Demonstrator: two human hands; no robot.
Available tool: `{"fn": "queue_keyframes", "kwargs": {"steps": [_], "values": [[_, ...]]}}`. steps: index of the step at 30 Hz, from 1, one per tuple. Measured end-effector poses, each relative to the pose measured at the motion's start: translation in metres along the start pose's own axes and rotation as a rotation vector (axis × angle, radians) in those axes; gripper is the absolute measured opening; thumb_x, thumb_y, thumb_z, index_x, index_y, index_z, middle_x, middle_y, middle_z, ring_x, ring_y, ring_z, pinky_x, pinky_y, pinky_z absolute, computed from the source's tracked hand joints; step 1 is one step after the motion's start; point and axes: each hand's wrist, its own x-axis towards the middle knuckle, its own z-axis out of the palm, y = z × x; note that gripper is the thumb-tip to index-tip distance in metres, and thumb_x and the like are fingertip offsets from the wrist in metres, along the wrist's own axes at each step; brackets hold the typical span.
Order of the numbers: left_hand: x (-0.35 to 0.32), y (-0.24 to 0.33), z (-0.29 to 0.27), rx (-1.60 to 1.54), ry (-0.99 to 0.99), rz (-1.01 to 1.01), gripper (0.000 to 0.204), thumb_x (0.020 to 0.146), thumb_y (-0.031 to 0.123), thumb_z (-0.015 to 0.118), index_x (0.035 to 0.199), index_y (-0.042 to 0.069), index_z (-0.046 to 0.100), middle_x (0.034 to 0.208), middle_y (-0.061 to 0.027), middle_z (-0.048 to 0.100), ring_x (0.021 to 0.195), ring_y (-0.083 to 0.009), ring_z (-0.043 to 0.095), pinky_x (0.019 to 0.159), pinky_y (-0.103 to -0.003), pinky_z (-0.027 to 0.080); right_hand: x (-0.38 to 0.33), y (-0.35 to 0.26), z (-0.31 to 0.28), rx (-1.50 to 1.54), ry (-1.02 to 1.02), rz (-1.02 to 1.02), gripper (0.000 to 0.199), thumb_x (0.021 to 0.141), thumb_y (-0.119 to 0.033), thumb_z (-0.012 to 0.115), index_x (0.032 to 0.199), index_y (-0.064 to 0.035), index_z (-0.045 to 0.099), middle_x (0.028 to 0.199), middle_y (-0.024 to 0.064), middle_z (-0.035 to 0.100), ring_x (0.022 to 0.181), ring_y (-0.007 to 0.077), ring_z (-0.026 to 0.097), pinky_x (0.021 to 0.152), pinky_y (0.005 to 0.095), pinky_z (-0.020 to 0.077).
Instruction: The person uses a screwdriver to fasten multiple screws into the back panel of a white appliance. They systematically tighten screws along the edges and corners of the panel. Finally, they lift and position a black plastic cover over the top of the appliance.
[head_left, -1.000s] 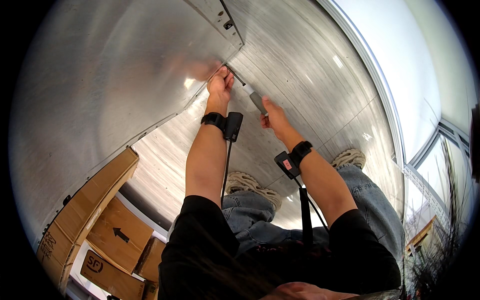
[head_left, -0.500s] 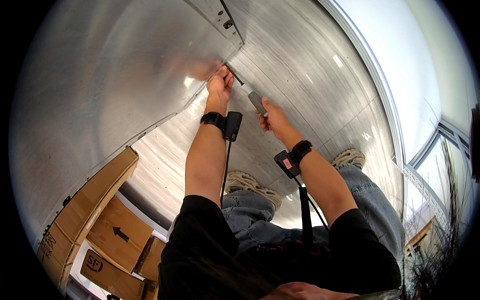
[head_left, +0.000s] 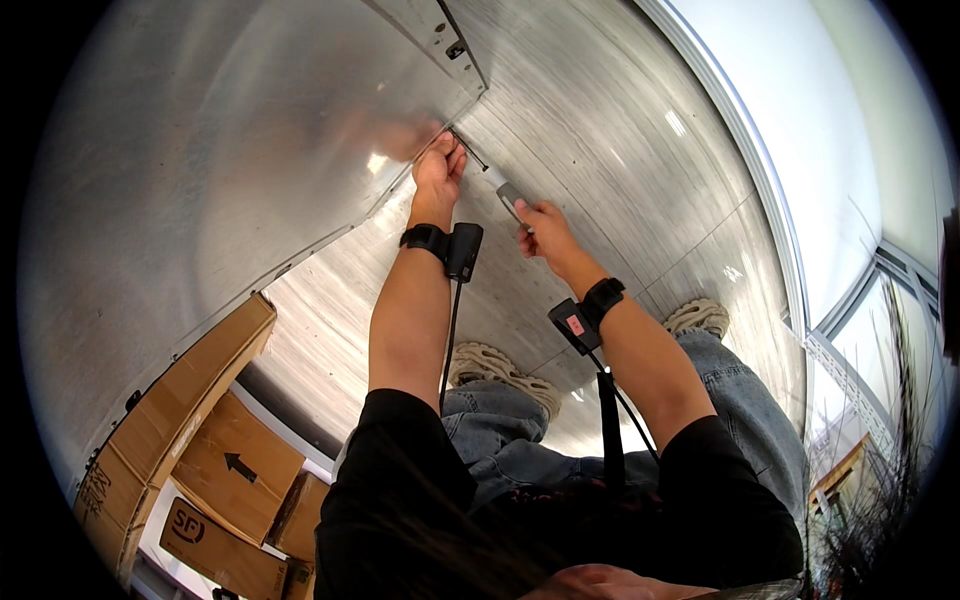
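My right hand [head_left: 545, 232] is wrapped round the grey handle of a screwdriver-like tool [head_left: 508, 193]. The tool's pale front end points up and left, toward a thin dark rod [head_left: 470, 149] with a wider near end. Whether rod and tool are joined, I cannot tell. At the lower edge of a large metal panel [head_left: 250, 150], my left hand [head_left: 438, 165] has its fingers curled together beside the rod's far end. What those fingers pinch, if anything, is hidden.
Wood-look floor [head_left: 600, 130] lies under my hands. Cardboard boxes [head_left: 235, 465] stand at the lower left against the panel. A white frame [head_left: 745, 100] curves along the right side. Both wrists carry black strapped devices [head_left: 464, 252] with cables.
My right hand has shifted its grip on the tool handle, with thumb and fingers turned a little and slightly farther forward. My left hand is nearly unchanged.
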Motion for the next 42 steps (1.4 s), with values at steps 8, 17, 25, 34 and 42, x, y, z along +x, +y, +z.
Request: {"fn": "queue_keyframes", "kwargs": {"steps": [8,17,25,34,42], "values": [[-0.007,0.000,-0.003,-0.009,0.011,-0.007,0.005,0.090,0.015,0.058,0.091,0.014,0.063,0.085,0.0034,0.064,0.070,-0.0082,0.062,0.060,-0.020,0.052,-0.015,-0.011,-0.010,0.157,-0.170,0.155,0.060,0.091,-0.062,0.035,0.084,-0.0051,0.054,0.058,0.0013,0.046,0.051,0.0131,0.044,0.051,0.0295,0.0389],[-0.009,0.000,-0.003,-0.029,-0.030,-0.007,0.008,0.090,0.014,0.057,0.096,0.012,0.062,0.092,0.0007,0.066,0.077,-0.0101,0.064,0.062,-0.022,0.052,-0.015,0.002,-0.025,0.418,-0.398,0.172,0.056,0.092,-0.060,0.034,0.078,-0.0081,0.049,0.056,0.0003,0.042,0.049,0.0146,0.041,0.050,0.0284,0.0353],[-0.021,0.003,-0.001,-0.011,-0.047,-0.003,0.014,0.091,0.013,0.055,0.103,0.011,0.060,0.101,-0.0011,0.066,0.085,-0.0124,0.064,0.069,-0.023,0.050,-0.044,0.019,-0.052,0.244,-0.320,0.113,0.049,0.092,-0.053,0.043,0.080,-0.0066,0.052,0.062,0.0021,0.049,0.050,0.0152,0.046,0.052,0.0301,0.0421],[-0.199,0.082,-0.039,0.045,-0.185,-0.027,0.020,0.096,0.024,0.045,0.107,0.011,0.057,0.095,-0.0016,0.064,0.077,-0.0129,0.061,0.067,-0.026,0.049,-0.247,-0.069,0.004,-0.215,-0.354,-0.152,0.037,0.091,-0.039,0.054,0.091,-0.0015,0.053,0.074,0.0073,0.060,0.065,0.0169,0.063,0.059,0.0287,0.0514],[-0.824,0.182,-0.082,0.173,-0.346,0.145,0.026,0.098,0.030,0.039,0.110,0.015,0.056,0.089,0.0019,0.065,0.072,-0.0074,0.054,0.062,-0.023,0.037,-0.797,-0.120,0.054,-0.191,-0.351,-0.218,0.030,0.090,-0.026,0.053,0.110,-0.0037,0.046,0.075,0.0079,0.060,0.065,0.0198,0.063,0.059,0.0297,0.0513]]}}
